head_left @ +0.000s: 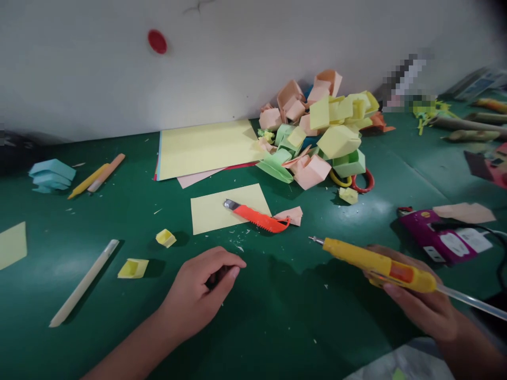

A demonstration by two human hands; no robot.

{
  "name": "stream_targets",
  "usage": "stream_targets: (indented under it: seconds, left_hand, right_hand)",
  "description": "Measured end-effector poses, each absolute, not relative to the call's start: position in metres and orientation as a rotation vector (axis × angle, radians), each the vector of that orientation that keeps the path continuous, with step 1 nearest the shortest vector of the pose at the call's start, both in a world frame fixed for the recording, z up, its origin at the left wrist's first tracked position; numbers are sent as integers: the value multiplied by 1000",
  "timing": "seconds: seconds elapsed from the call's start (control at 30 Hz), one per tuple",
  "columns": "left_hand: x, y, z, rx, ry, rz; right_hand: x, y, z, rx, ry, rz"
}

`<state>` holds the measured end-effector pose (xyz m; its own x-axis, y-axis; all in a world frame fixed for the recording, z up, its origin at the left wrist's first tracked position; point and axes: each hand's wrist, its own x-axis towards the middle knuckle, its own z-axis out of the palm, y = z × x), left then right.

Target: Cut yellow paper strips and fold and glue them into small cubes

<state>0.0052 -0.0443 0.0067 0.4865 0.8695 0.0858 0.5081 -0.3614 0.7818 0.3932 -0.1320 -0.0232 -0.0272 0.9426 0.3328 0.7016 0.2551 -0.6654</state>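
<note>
My right hand (420, 303) grips a yellow hot glue gun (376, 262) with an orange trigger. Its metal tip points left, a little above the green table (277, 316). A clear glue stick pokes out of the gun's back, to the right. Resting on the table, my left hand (198, 293) has its fingers curled and pinched together; something dark shows between them, too hidden to name. Just beyond my hands lies an orange utility knife (259, 216) on a yellow paper sheet (216, 214).
A heap of folded paper boxes (320, 132) in peach, yellow and green sits against the white wall. Yellow sheets (206, 148), small yellow folded pieces (165, 238), a spare glue stick (83, 284), pencils (97, 177), blue folded paper (51, 176) and a purple glue gun (433, 237) lie around.
</note>
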Motion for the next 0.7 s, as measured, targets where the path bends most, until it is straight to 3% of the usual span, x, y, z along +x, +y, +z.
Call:
stream_targets:
  seconds: [0.37, 0.7]
  left_hand:
    - [39, -48, 17, 2394, 966, 818]
    - [46, -51, 6, 2501, 900, 844]
  right_hand:
    - [337, -94, 7, -1077, -2182, 463]
    - [327, -91, 14, -1077, -2237, 411]
